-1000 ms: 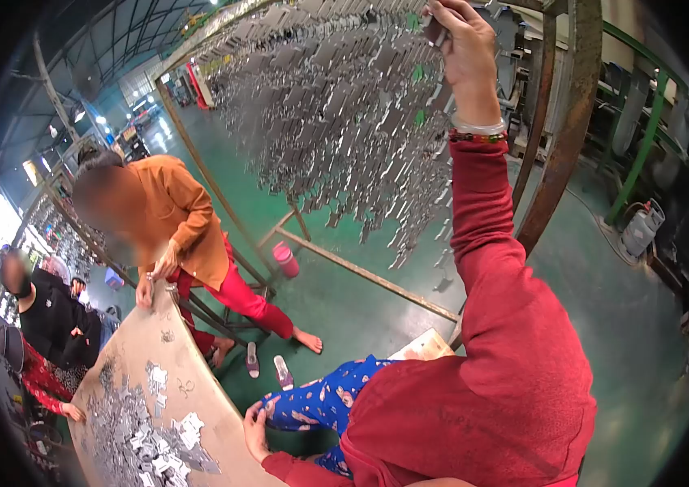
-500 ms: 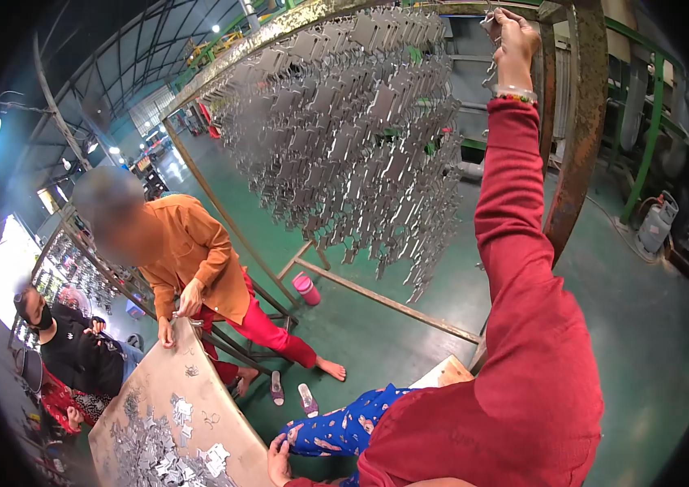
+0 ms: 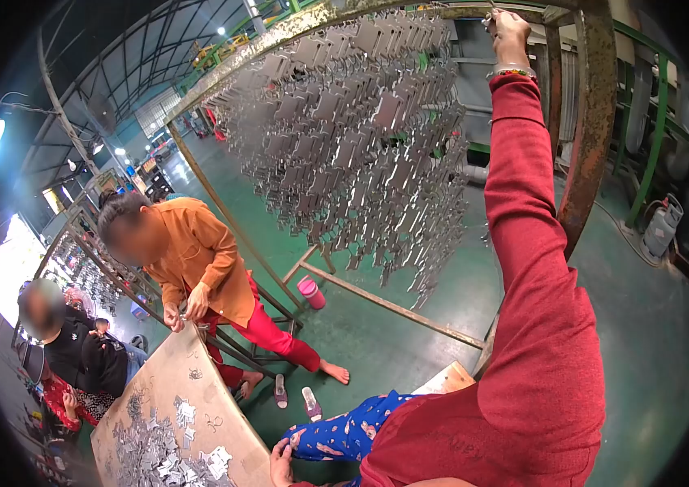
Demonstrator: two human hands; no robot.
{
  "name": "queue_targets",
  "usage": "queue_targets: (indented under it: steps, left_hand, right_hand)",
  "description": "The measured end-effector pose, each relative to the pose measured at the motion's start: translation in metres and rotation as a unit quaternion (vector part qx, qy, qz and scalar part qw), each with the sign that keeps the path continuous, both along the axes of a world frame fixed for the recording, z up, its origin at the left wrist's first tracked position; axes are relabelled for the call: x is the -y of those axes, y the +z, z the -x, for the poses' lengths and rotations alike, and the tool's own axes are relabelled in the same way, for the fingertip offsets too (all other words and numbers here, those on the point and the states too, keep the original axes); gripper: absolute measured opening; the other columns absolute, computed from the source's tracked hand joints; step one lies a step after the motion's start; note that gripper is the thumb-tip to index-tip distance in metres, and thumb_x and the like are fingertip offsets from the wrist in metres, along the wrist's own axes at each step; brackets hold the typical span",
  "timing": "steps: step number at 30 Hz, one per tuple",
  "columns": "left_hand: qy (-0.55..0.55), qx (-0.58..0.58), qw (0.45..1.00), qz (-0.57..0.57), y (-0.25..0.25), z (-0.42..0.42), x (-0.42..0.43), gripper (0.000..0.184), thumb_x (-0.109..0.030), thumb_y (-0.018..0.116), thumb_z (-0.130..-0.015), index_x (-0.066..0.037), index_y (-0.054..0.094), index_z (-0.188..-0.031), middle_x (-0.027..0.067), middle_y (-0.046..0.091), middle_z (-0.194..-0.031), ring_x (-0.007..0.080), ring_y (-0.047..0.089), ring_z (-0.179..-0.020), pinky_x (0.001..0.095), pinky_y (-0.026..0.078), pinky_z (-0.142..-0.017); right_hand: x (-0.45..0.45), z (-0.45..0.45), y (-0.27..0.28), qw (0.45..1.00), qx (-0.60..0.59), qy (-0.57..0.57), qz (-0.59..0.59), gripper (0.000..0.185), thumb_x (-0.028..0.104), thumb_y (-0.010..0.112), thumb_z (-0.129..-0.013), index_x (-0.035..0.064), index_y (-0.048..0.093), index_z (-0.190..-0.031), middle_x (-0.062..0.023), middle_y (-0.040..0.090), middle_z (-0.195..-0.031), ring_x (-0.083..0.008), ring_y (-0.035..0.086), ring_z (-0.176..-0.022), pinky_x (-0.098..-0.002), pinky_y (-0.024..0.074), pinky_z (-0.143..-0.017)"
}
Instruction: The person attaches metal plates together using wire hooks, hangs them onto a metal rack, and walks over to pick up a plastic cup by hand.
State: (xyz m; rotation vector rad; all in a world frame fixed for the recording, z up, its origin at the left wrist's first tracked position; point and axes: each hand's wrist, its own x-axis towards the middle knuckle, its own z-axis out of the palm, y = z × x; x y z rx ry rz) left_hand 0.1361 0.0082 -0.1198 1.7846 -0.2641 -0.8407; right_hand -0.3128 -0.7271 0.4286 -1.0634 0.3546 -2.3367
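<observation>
High up at the rusty frame's top bar [image 3: 409, 10], my right hand [image 3: 510, 39] is raised with its fingers pinched on a small grey metal piece, mostly hidden by the fingers. Beside it, many strings of flat grey metal plates [image 3: 389, 109] hang linked from the bar. My left hand [image 3: 281, 467] rests low by my knee, on blue patterned trousers [image 3: 344, 426], near the table's edge. Its fingers lie loosely, holding nothing that I can see. On the tan table [image 3: 231, 390] lies a heap of loose metal plates [image 3: 162, 450] with a few wire hooks.
A person in an orange shirt [image 3: 198, 243] works with both hands at the table's far corner. Another person in black [image 3: 85, 357] sits at left. A pink bottle [image 3: 310, 294], sandals [image 3: 312, 403], a frame post [image 3: 592, 122] and a gas cylinder [image 3: 663, 227] stand around.
My right hand has shifted slightly up toward the bar, and the view has tilted a little. The person in orange has lowered their head and brought their hands together. My left hand stays put.
</observation>
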Motion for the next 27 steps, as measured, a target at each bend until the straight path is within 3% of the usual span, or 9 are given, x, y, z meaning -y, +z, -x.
queue_targets:
  steps: [4,8,11,12,18,22,23,24,27]
  left_hand:
    - [0.02,0.008,1.0,0.011,0.002,0.004,0.002,0.029,-0.01,0.053,-0.088,-0.006,0.054,-0.117,0.0015,0.057,-0.106,0.0096,0.05,-0.078,0.0214,0.036,-0.061]
    - [-0.017,0.051,0.998,0.03,-0.029,-0.011,-0.003,0.034,-0.011,0.056,-0.084,0.002,0.052,-0.115,0.0094,0.059,-0.104,0.0173,0.053,-0.096,0.0321,0.04,-0.088]
    - [-0.058,0.075,0.98,0.173,0.013,0.01,0.014,0.04,-0.023,0.062,-0.08,0.004,0.055,-0.108,0.0099,0.061,-0.103,0.0169,0.054,-0.097,0.0304,0.04,-0.09]
    - [-0.047,0.098,0.991,0.081,0.035,0.015,0.017,0.035,-0.024,0.062,-0.082,0.002,0.058,-0.104,0.0083,0.061,-0.103,0.0157,0.054,-0.097,0.0278,0.039,-0.09]
    - [-0.018,0.077,0.996,0.041,-0.009,0.002,0.01,0.034,-0.019,0.059,-0.084,0.0,0.057,-0.112,0.01,0.059,-0.11,0.0179,0.053,-0.102,0.0286,0.039,-0.091]
    - [0.047,0.074,0.987,0.132,0.049,0.045,0.014,0.028,-0.019,0.062,-0.083,-0.002,0.061,-0.104,0.0079,0.063,-0.1,0.0157,0.057,-0.095,0.0281,0.042,-0.086]
    - [0.07,0.101,0.984,0.127,0.055,0.059,0.016,0.024,-0.019,0.063,-0.082,-0.002,0.063,-0.098,0.0077,0.064,-0.094,0.0149,0.058,-0.091,0.0273,0.044,-0.084]
    - [0.052,0.18,0.977,0.1,0.058,0.078,0.014,0.022,-0.02,0.064,-0.082,-0.001,0.063,-0.094,0.0057,0.065,-0.084,0.0136,0.059,-0.083,0.0269,0.045,-0.079]
    - [0.036,0.09,0.989,0.114,0.078,0.155,-0.003,0.017,-0.019,0.064,-0.082,-0.002,0.061,-0.082,0.0028,0.062,-0.075,0.0087,0.056,-0.071,0.0248,0.045,-0.065]
  right_hand:
    - [0.068,0.02,0.002,0.999,0.007,0.028,-0.017,0.008,-0.001,0.061,-0.079,-0.001,0.061,-0.087,-0.0088,0.063,-0.075,-0.016,0.061,-0.063,-0.028,0.0511,-0.056]
    - [0.025,0.014,0.009,0.967,-0.126,-0.176,-0.136,0.01,0.006,0.061,-0.078,0.0042,0.063,-0.087,-0.005,0.063,-0.074,-0.0178,0.059,-0.066,-0.0327,0.0482,-0.059]
    - [0.022,0.038,-0.002,0.844,-0.294,-0.449,0.018,0.014,0.011,0.064,-0.073,0.0072,0.066,-0.087,-0.0073,0.064,-0.071,-0.0207,0.06,-0.063,-0.0328,0.0478,-0.054]
    - [0.02,0.036,-0.008,0.822,-0.297,-0.482,0.062,0.016,0.012,0.064,-0.072,0.0082,0.067,-0.087,-0.0081,0.064,-0.07,-0.0217,0.06,-0.063,-0.0329,0.0477,-0.053]
    - [-0.142,-0.047,-0.084,0.824,-0.19,-0.515,0.136,0.016,0.015,0.062,-0.079,0.0007,0.064,-0.087,-0.0122,0.062,-0.086,-0.0222,0.061,-0.077,-0.0324,0.0488,-0.065]
    - [-0.295,-0.19,-0.164,0.878,-0.084,-0.254,0.397,0.017,0.007,0.055,-0.083,-0.0053,0.056,-0.094,-0.0172,0.056,-0.094,-0.0267,0.059,-0.083,-0.0343,0.0501,-0.07]
    - [-0.324,-0.228,-0.185,0.896,0.026,0.076,0.436,0.017,0.002,0.052,-0.084,-0.0059,0.052,-0.098,-0.0188,0.054,-0.094,-0.0289,0.058,-0.084,-0.035,0.0509,-0.07]
    - [-0.348,-0.264,-0.203,0.887,0.01,0.119,0.445,0.017,-0.002,0.049,-0.084,-0.0058,0.05,-0.101,-0.0201,0.054,-0.095,-0.0293,0.058,-0.086,-0.0351,0.0513,-0.072]
    - [-0.444,-0.367,-0.257,0.915,-0.097,0.336,0.202,0.02,-0.003,0.053,-0.083,-0.0048,0.051,-0.103,-0.0145,0.056,-0.097,-0.0213,0.057,-0.09,-0.0323,0.0491,-0.078]
